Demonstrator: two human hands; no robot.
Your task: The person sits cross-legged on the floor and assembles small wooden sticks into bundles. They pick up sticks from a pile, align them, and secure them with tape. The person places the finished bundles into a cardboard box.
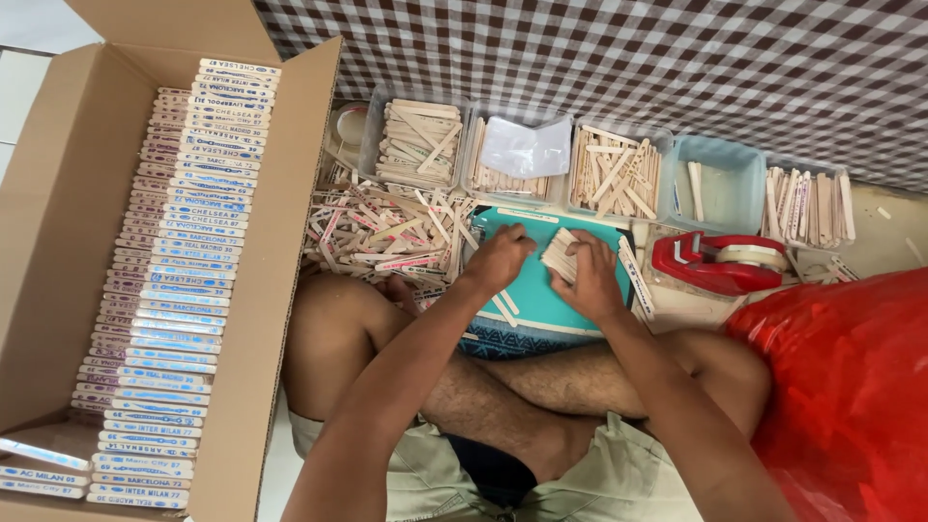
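Wooden sticks (561, 255) sat stacked in the right hand's (592, 280) grip; left hand (498, 259) pressed flat beside; loosely squared, they could spill.

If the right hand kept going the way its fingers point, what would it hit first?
Probably the clear tub of plain wooden sticks just past the teal board. The right hand holds a stack of sticks; depth is uncertain.

Five plastic tubs (713, 184); one cardboard box (58, 193); one tape dispenser (720, 261).

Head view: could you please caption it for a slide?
Seated person's right hand grips a stick bundle over a teal mat; left hand rests beside it.
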